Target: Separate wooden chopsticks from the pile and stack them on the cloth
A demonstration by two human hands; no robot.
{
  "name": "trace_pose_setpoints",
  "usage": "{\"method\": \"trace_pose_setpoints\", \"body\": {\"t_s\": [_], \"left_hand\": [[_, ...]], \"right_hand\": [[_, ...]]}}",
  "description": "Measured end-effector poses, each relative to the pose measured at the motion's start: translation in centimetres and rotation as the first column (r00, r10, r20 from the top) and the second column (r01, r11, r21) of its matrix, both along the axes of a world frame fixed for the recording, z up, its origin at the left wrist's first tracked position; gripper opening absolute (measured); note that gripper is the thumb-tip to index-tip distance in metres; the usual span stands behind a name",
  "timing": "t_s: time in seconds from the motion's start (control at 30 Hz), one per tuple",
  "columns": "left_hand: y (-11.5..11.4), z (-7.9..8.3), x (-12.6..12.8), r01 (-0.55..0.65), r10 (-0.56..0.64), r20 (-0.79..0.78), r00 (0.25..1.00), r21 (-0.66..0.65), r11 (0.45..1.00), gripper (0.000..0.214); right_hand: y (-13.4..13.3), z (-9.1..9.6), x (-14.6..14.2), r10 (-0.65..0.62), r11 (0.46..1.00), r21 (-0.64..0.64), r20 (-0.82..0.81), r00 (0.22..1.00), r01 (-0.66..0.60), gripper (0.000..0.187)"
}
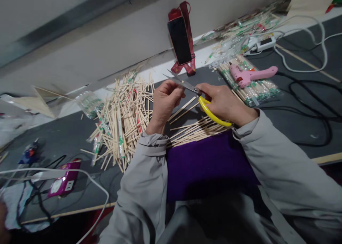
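My right hand [217, 99] is wrapped round the yellow handles of a pair of scissors [212, 115]. Their blades point up and left, slightly apart, just past the fingertips of my left hand [168, 99]. Those fingers are pinched together close to the blades; a tiny pale bit shows there, but what they hold is too small to make out. Below both hands, a row of loose wooden chopsticks [195, 131] lies along the edge of a purple cloth [208, 162]. Left of my left hand is a large heap of short wooden sticks [125, 119], mixed with some wrapped ones.
A pink glue gun [248, 74] rests on packs of wrapped chopsticks [256, 94] at right, with black cables [323, 115] beside it. A phone [180, 40] leans upright against a red bottle [174, 14] by the wall. A magenta power box [65, 178] lies at left among wires.
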State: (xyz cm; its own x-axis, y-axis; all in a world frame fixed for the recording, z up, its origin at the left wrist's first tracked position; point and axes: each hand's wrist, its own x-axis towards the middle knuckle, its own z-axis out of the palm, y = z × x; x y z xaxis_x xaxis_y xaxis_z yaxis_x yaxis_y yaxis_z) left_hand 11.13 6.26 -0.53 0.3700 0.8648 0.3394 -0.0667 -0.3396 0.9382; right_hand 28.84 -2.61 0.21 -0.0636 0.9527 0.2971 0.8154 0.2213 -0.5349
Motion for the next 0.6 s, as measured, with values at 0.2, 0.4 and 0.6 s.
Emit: {"method": "trace_pose_setpoints", "body": {"t_s": [0.2,0.4,0.6], "left_hand": [[-0.6,0.6,0.1,-0.011,0.011,0.001,1.0,0.032,0.999,0.021],[-1.1,0.6,0.1,0.041,-0.039,-0.038,0.999,0.05,0.998,0.033],[-1.3,0.6,0.2,0.026,-0.022,-0.063,0.998,0.068,0.997,0.035]], "right_hand": [[-0.3,0.4,0.0,0.029,1.0,-0.007,-0.022,0.999,-0.029,0.044],[-0.3,0.4,0.5,0.089,0.996,-0.008,-0.035,0.995,-0.089,0.056],[-0.6,0.8,0.6,0.102,0.994,0.035,-0.043,0.994,-0.101,0.046]]}}
